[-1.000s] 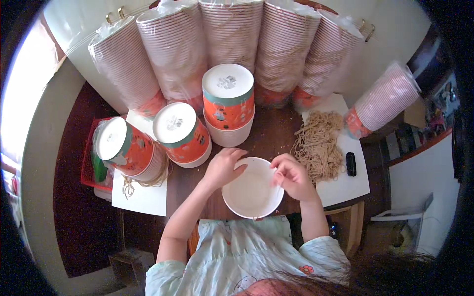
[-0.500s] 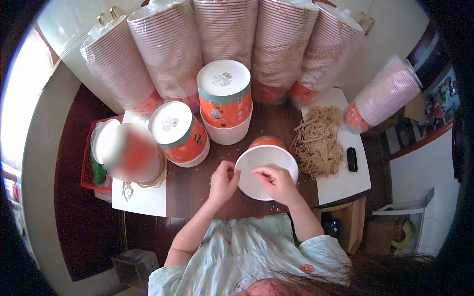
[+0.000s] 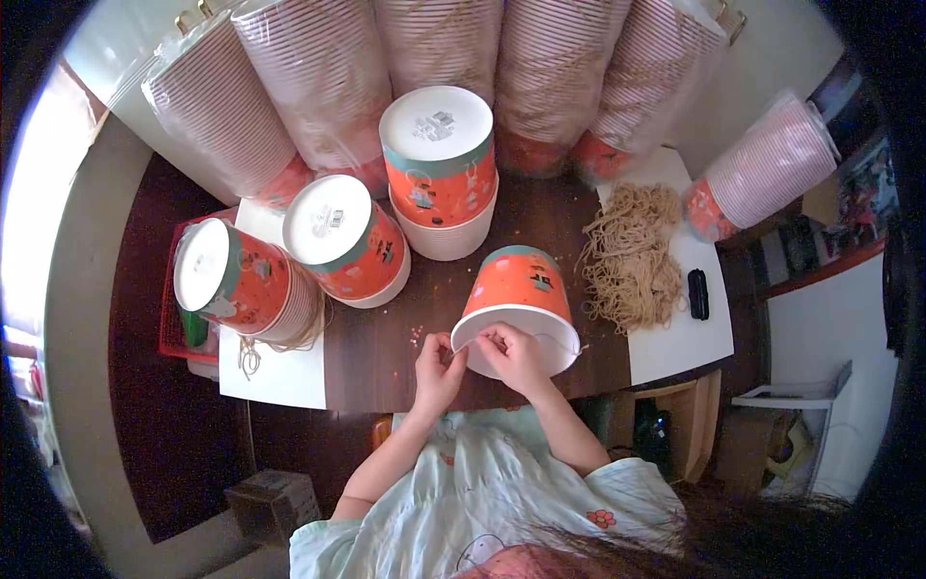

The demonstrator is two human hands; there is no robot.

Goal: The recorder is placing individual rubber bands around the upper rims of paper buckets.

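An orange paper bucket [image 3: 516, 282] with a green band lies tipped in front of me, its white open mouth turned toward me. At the left of its rim, my left hand [image 3: 440, 376] is closed, thumb and fingertips pinched together; what they hold is too small to make out. My right hand [image 3: 518, 362] reaches over the mouth, fingertips pinched close to the left ones. A thin string [image 3: 561, 340] runs across the bucket's inside near the right hand and reaches the right rim. The fingertips seem to be on this string.
Upside-down buckets stand at the left [image 3: 236, 280], beside them [image 3: 352, 241] and farther back [image 3: 439, 183]. Tall plastic-wrapped bucket stacks [image 3: 434, 48] line the back. Tan string [image 3: 632, 256] lies heaped at the right, beside a black object [image 3: 697, 294]. Small crumbs [image 3: 416, 334] dot the brown table [image 3: 371, 372].
The bucket has tilted so its orange side shows more and its mouth points lower. Both pinched hands have come closer together at the rim. The view has shifted slightly.
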